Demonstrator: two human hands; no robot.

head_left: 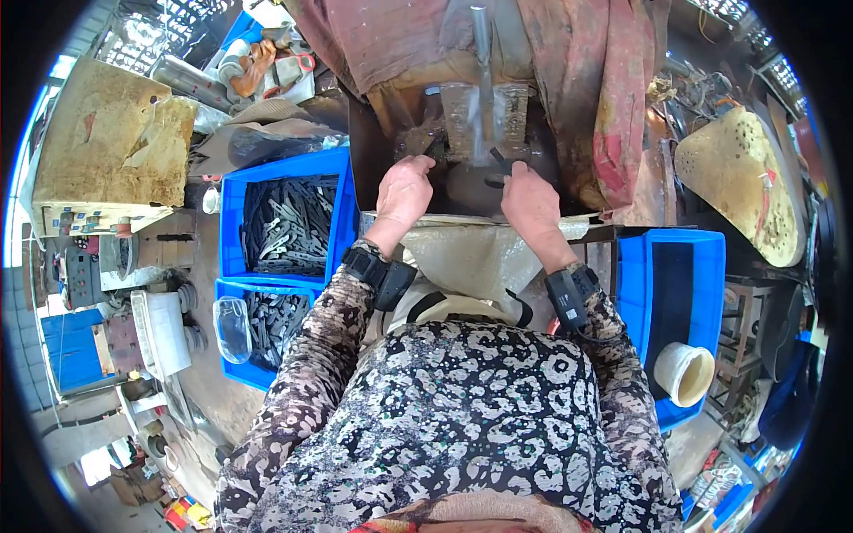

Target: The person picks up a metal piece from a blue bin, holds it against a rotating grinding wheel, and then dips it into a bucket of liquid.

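The head view looks down on a narrow work place at a grinding machine. At the far left stands a worn wooden box [111, 142], and near it two blue crates. The upper blue crate [233, 213] is full of dark metal blades, and the lower blue crate [233, 369] holds more of them, with a clear plastic bottle [233, 327] on its rim. The upper crate's right wall stands just beside the machine, so there is little free room on that side.

The left hand [404, 191] rests closed at the machine's front edge; I cannot tell if it holds something. The right hand [530, 202] grips a small dark metal piece [499, 162] and holds it close to the grinding wheel [475, 186], under the upright steel shaft [482, 53]. Red stained cloth [613, 98] hangs over the machine.

On the right, another blue bin [711, 275] holds a white cup [686, 373]. Its left wall is near the right forearm.
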